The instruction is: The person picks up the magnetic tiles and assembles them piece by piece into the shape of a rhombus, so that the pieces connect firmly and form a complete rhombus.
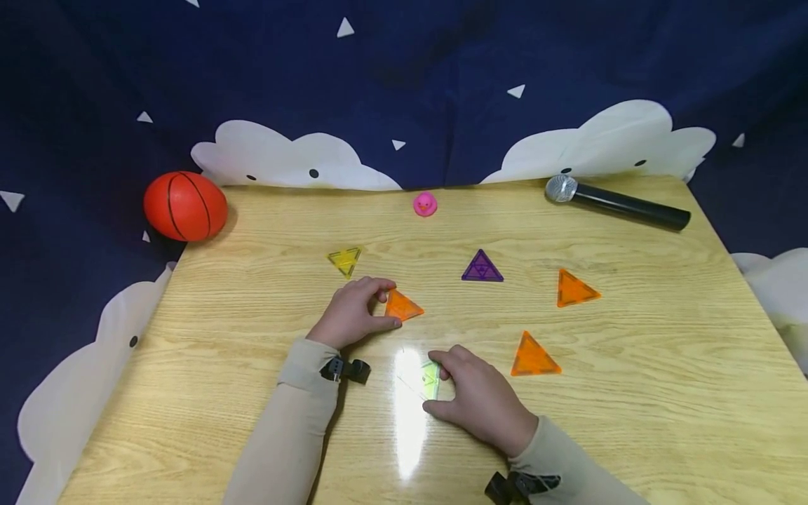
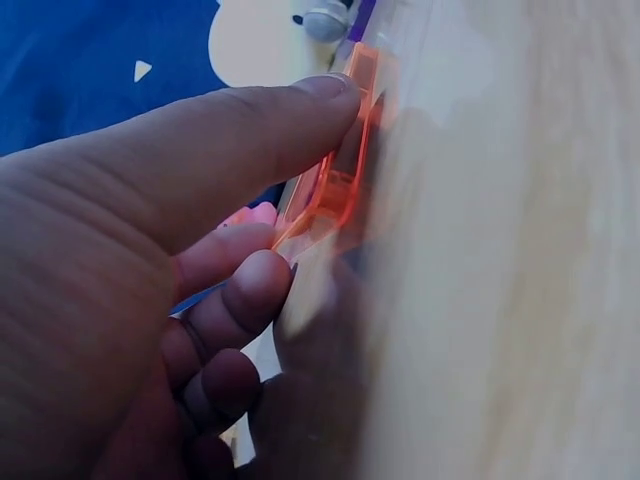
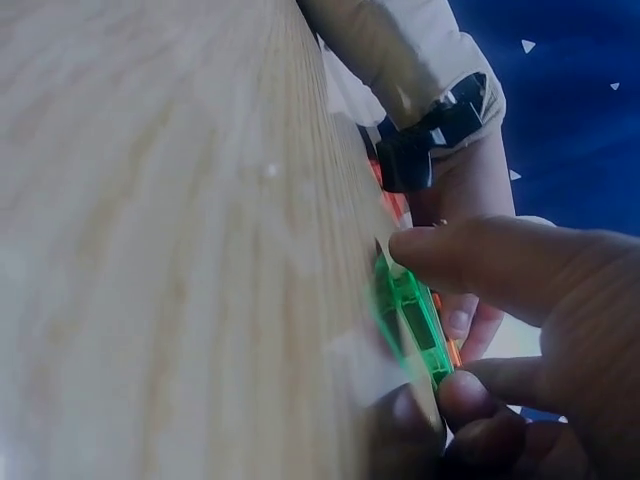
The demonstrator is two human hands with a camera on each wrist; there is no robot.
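Note:
My left hand (image 1: 353, 312) pinches an orange translucent triangular tile (image 1: 402, 306) between thumb and fingers, low over the wooden table. In the left wrist view, the thumb lies along one edge of that orange tile (image 2: 335, 185), with fingertips at its other side. Nearer to me, my right hand (image 1: 482, 396) holds a green translucent triangular tile (image 1: 431, 380), partly washed out by glare in the head view. The right wrist view shows this green tile (image 3: 418, 318) close to the tabletop, its edge between thumb and fingertip.
Farther back lie a yellow triangle (image 1: 345, 261) and a purple triangle (image 1: 482, 268). Two more orange triangles, one upper (image 1: 576, 288) and one lower (image 1: 534, 356), lie to the right. Along the back are a red ball (image 1: 186, 206), a pink duck (image 1: 425, 204) and a microphone (image 1: 618, 202).

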